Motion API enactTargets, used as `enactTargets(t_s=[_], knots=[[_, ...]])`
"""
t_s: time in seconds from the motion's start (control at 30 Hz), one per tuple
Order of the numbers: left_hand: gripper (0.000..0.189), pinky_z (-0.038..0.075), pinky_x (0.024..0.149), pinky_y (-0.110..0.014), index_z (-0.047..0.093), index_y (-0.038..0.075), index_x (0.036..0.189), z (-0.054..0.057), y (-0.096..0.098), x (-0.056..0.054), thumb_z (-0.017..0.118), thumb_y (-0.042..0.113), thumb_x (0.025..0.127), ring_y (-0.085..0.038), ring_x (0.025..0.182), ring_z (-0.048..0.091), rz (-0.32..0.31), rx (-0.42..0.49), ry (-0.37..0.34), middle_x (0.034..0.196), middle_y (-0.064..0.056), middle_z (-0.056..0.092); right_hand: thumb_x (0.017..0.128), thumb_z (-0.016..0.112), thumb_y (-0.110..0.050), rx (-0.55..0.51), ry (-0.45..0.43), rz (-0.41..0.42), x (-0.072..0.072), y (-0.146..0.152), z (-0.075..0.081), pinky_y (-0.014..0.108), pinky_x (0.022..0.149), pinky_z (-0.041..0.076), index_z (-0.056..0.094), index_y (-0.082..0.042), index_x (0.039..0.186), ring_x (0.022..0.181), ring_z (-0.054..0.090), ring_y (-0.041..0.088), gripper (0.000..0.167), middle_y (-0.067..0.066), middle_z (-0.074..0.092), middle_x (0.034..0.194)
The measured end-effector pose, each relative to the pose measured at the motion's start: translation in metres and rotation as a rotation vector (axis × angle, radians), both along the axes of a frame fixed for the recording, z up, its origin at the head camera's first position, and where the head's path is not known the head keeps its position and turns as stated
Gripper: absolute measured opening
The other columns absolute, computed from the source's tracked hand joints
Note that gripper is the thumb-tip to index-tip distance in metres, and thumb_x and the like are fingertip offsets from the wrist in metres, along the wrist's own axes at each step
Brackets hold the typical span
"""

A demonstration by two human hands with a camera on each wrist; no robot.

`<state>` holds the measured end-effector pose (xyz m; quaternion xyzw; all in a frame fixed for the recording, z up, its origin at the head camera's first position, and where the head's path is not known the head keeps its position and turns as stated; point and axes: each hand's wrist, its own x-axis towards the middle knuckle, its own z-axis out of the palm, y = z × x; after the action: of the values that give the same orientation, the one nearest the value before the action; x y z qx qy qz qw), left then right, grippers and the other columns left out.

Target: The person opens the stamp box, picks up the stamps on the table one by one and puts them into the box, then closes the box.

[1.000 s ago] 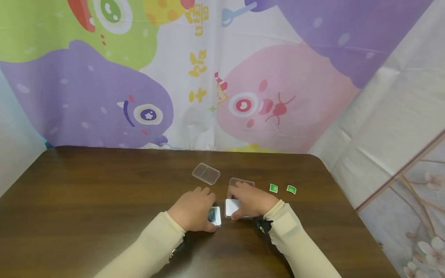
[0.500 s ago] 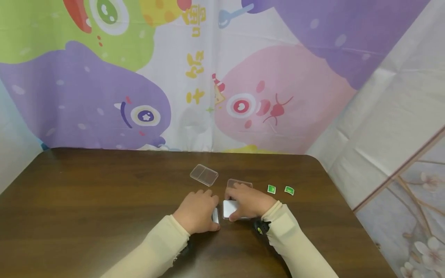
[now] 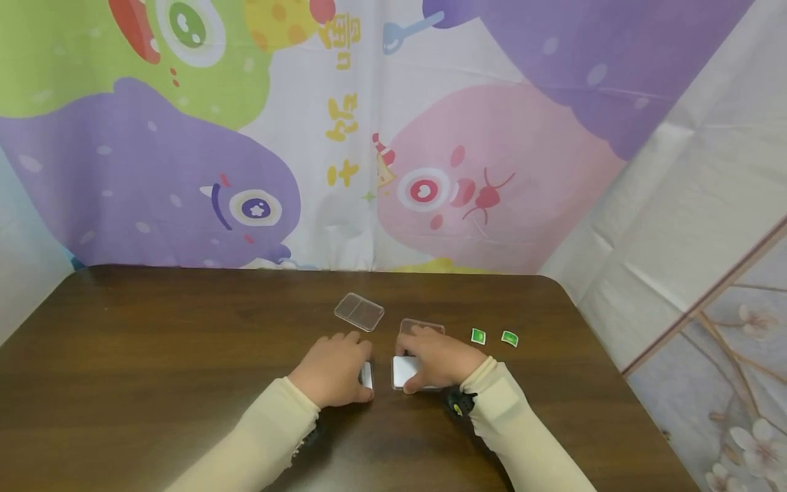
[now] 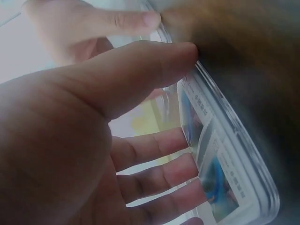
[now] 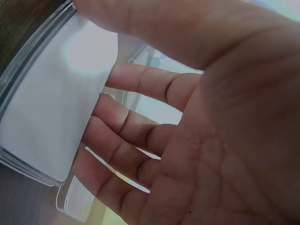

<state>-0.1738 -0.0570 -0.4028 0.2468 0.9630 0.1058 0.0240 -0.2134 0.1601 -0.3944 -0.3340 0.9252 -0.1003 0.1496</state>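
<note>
My left hand (image 3: 332, 372) grips a thin clear plastic case (image 3: 367, 378) over the table, thumb on the near edge and fingers on the far one. In the left wrist view, printed cards (image 4: 222, 180) with blue-green pictures and small text show inside it. Just to the right, my right hand (image 3: 445, 359) holds a second clear plastic case (image 3: 404, 371) by its near and far edges. A plain white card (image 5: 51, 103) fills that case in the right wrist view. A gap separates the two cases. The palms hide part of each.
A clear divided plastic lid (image 3: 359, 312) lies on the brown table (image 3: 184, 342) beyond my left hand. Another clear plastic piece (image 3: 424, 323) lies right behind my right fingers. Two small green cards (image 3: 478, 336) are to the right. A cartoon-printed cloth (image 3: 344, 239) hangs behind the table.
My left hand shifts slightly right, then back left with its case, widening the gap. Less of that case shows beside the palm now. My right hand stays nearly still on its case.
</note>
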Motion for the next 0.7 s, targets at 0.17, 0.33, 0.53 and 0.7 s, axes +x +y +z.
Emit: enactTargets(t_s=[0.17,0.33,0.53,0.7], knots=[[0.046,0.051,0.08,-0.048,0.068,0.011,0.102,0.0,-0.012,-0.004,0.09,0.04,0.074,-0.026,0.088,0.058,0.017,0.023,-0.005,0.094,-0.005,0.059,0.077,0.092,-0.024,-0.003,0.002,0.003,0.0,0.0,0.0,0.035,0.08,0.051,0.062,-0.015,0.106,0.095,0.052,0.018,0.043,0.001,0.055,0.104],[0.045,0.05,0.077,-0.047,0.068,0.01,0.102,-0.002,-0.023,-0.008,0.09,0.039,0.074,-0.026,0.086,0.057,0.044,0.041,-0.013,0.094,-0.005,0.058,0.076,0.092,-0.023,-0.014,-0.002,0.005,0.001,0.0,0.001,0.034,0.081,0.05,0.063,-0.015,0.103,0.096,0.051,0.018,0.041,0.001,0.056,0.103],[0.043,0.049,0.077,-0.048,0.067,0.01,0.103,-0.001,-0.04,-0.013,0.088,0.036,0.075,-0.025,0.087,0.055,0.073,0.052,-0.023,0.094,-0.004,0.057,0.077,0.092,-0.022,-0.025,-0.01,0.005,0.001,0.0,0.001,0.035,0.081,0.05,0.063,-0.014,0.103,0.096,0.051,0.019,0.04,0.002,0.056,0.104],[0.044,0.049,0.079,-0.05,0.067,0.009,0.109,0.0,-0.056,-0.017,0.085,0.036,0.079,-0.027,0.09,0.055,0.096,0.044,-0.053,0.099,-0.006,0.057,0.077,0.092,-0.022,-0.026,-0.008,0.005,0.001,0.0,0.001,0.036,0.081,0.05,0.062,-0.014,0.105,0.096,0.05,0.019,0.041,0.003,0.055,0.104]])
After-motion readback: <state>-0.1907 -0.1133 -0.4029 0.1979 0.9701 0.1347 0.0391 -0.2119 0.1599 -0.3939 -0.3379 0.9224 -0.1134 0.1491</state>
